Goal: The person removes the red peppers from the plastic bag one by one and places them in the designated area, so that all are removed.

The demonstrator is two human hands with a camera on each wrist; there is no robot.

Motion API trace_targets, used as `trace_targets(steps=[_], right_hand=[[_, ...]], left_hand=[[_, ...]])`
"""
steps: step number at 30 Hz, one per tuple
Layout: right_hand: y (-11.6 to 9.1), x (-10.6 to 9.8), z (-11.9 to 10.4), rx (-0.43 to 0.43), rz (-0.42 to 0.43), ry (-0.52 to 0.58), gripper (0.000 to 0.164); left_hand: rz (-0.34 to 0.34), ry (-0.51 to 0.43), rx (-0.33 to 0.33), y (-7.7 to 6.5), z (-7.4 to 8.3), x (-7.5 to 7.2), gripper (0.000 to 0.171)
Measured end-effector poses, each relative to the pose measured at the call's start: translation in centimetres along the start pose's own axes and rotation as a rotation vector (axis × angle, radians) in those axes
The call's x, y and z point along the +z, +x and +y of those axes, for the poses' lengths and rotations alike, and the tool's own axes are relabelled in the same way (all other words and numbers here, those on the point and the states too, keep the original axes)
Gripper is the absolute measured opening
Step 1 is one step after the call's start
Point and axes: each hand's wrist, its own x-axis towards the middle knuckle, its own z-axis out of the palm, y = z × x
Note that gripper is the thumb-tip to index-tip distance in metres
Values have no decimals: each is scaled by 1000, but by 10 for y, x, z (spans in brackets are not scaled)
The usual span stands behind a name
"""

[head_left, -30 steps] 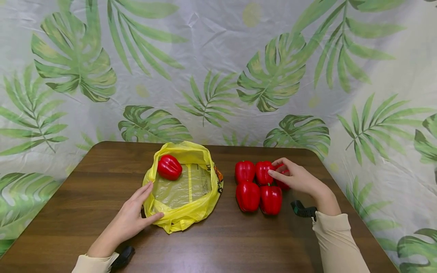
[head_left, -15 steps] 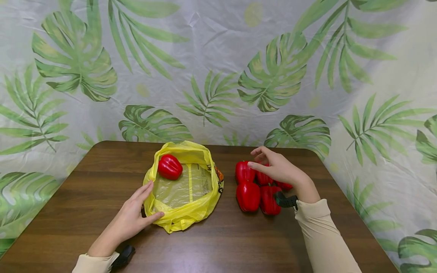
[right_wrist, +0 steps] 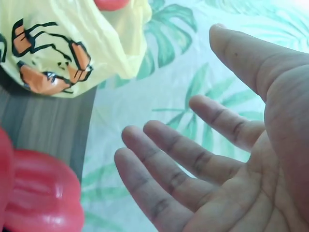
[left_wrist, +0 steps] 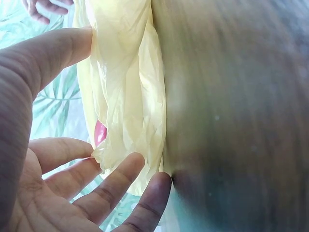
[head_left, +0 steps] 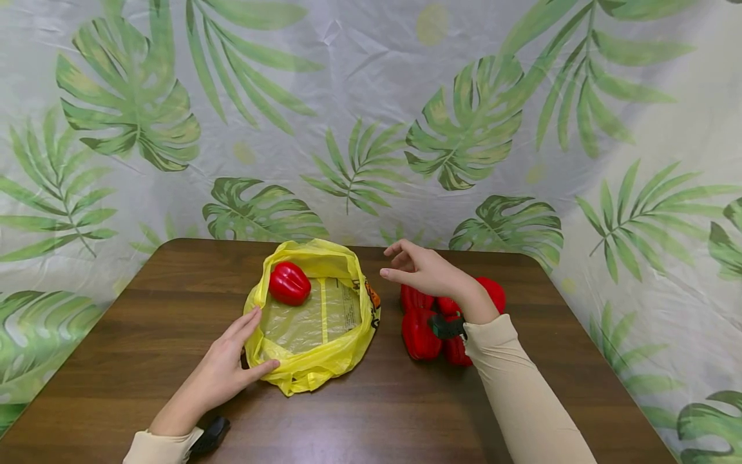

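Note:
A yellow plastic bag (head_left: 342, 361) lies with its mouth spread wide, one red bell pepper (head_left: 289, 283) inside at the left. My left hand (head_left: 228, 364) rests against the bag's left side, fingers and thumb spread; the left wrist view shows the fingertips (left_wrist: 133, 162) on the plastic. Between the bag and the group of red bell peppers (head_left: 421, 334) hovers my right hand (head_left: 426, 269), its palm bare and fingers loosely bent in the right wrist view. My right hand and wrist partly cover those peppers in the head view.
The brown wooden table (head_left: 348, 425) ends at a back edge right behind the bag. A leaf-patterned curtain (head_left: 359, 77) hangs behind it. Each wrist carries a black band, the right band (head_left: 447, 327) showing over the peppers.
My right hand has moved left from above the rightmost peppers toward the bag, holding nothing. The left hand, the bag and the pepper in it stay put.

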Motion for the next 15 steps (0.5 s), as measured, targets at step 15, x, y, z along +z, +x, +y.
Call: trace_targets(steps=[15], right_hand=[[45,28,-30,-70,-69,42,56]], left_hand=[[-8,-2,-13,2,1,-1,99]])
